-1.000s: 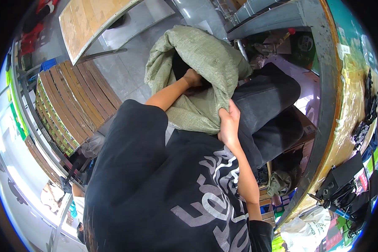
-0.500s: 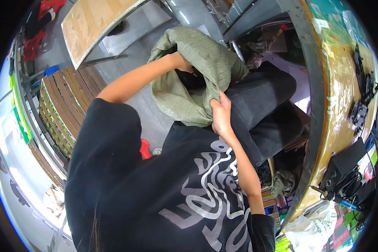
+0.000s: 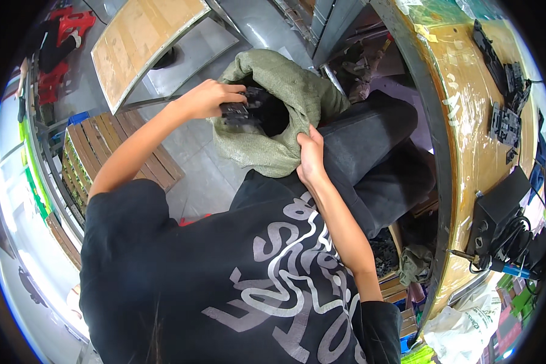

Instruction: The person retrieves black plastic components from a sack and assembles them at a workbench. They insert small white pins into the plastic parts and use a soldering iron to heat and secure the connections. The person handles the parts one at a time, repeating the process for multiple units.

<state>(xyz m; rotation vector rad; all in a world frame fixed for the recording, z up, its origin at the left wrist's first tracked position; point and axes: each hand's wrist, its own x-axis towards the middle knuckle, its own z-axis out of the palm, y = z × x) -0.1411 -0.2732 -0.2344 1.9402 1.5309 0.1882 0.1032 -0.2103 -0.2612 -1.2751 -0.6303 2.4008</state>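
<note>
A grey-green woven sack [image 3: 255, 151] stands in front of my lap, its rim rolled down and its dark mouth facing up. My left hand [image 3: 211, 99] is closed on a black plastic part [image 3: 235, 113] at the left side of the mouth. The part is blurred, so its exact shape, or whether it is more than one piece, cannot be made out. At the near right edge, my right hand [image 3: 311, 156] grips the sack's folded rim. The sack's inside is dark, and its contents are mostly hidden.
To the right runs a workbench [image 3: 452, 151] with a metal edge, holding black plastic parts [image 3: 506, 124], a soldering iron [image 3: 464, 255] and a white plastic bag [image 3: 467, 327]. A wood-topped table [image 3: 142, 45] stands ahead left, near slatted brown boards [image 3: 133, 142]. Red stools [image 3: 76, 24] are farther off.
My left hand has come up out of the sack and leftward, now with the black plastic part in it. My right hand keeps its grip on the rim; the view has shifted slightly.
</note>
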